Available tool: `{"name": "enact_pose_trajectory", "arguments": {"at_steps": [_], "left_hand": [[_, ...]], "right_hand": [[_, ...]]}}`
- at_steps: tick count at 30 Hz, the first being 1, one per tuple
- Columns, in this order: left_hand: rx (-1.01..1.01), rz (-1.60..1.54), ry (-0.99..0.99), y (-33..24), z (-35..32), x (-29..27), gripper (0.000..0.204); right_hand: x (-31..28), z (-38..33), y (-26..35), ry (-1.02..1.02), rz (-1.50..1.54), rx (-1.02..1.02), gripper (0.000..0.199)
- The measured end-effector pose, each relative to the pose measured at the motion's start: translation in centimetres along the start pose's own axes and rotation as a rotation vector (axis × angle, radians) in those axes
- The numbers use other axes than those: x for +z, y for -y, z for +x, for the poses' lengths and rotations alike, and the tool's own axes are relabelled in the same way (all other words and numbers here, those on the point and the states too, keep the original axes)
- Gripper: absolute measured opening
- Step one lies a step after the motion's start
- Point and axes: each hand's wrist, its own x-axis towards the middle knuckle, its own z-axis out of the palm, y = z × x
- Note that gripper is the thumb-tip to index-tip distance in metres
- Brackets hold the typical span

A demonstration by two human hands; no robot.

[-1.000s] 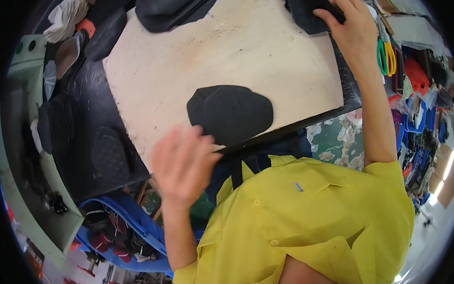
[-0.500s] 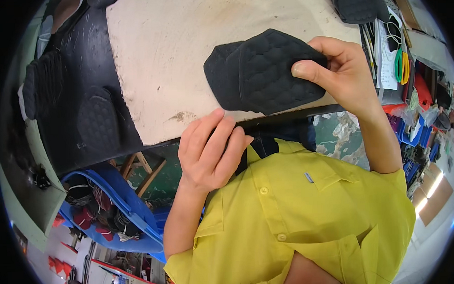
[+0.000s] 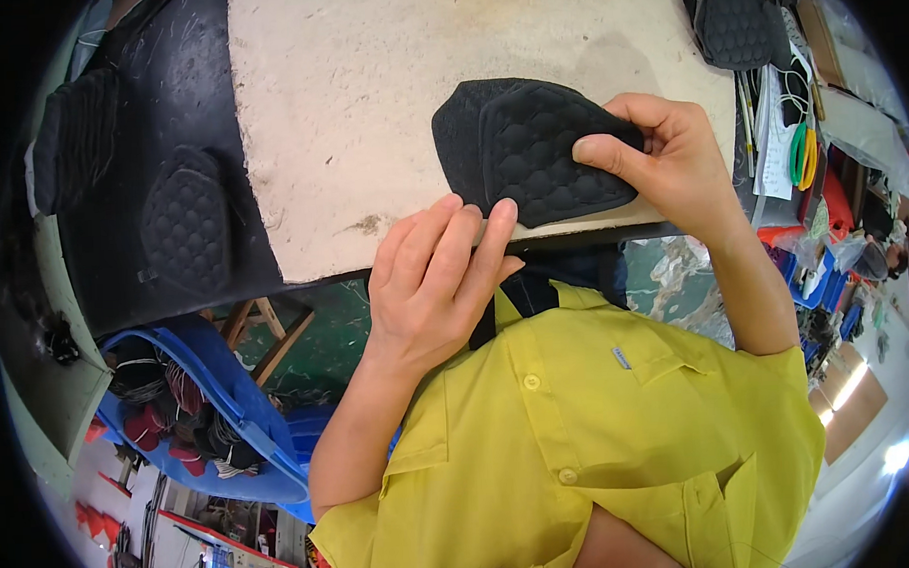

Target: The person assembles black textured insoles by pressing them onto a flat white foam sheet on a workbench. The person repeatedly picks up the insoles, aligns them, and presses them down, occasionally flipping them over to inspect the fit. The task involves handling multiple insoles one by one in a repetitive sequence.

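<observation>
Two overlapping black pieces lie over the pale board (image 3: 318,108) in front of me. On top is a quilted fabric piece (image 3: 550,155) with a rounded outline. A smoother black piece (image 3: 456,134) shows from under its left side. My right hand (image 3: 660,157) pinches the quilted piece at its right end, thumb on top and fingers behind. My left hand (image 3: 439,270) is open, its fingers stretched out and their tips at the lower left edge of the pieces. Whether those fingertips press on the fabric or only rest by it, I cannot tell.
Similar quilted pieces lie on the dark table at left (image 3: 185,223), in a stack (image 3: 77,137) and at the far right (image 3: 731,19). Scissors (image 3: 803,157) with green and yellow handles hang by papers at right. A blue bin (image 3: 254,421) holds bundled dark and red pieces.
The pieces have come down flatter onto the board, and more of the under piece shows at left. My left hand has moved up and right to their lower edge, its fingers straighter.
</observation>
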Motion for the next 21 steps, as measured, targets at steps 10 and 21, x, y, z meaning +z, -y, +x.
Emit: {"name": "enact_pose_trajectory", "arguments": {"at_steps": [10, 21], "left_hand": [[-0.036, 0.033, 0.096, -0.8, 0.8, -0.6, 0.043], [-0.049, 0.173, 0.333, -2.9, 5.6, 0.7, 0.094]], "right_hand": [[0.3, 0.4, 0.2, -0.085, -0.232, -0.088, 0.02], [1.4, -2.1, -1.5, -0.445, -0.446, -0.515, 0.014]]}}
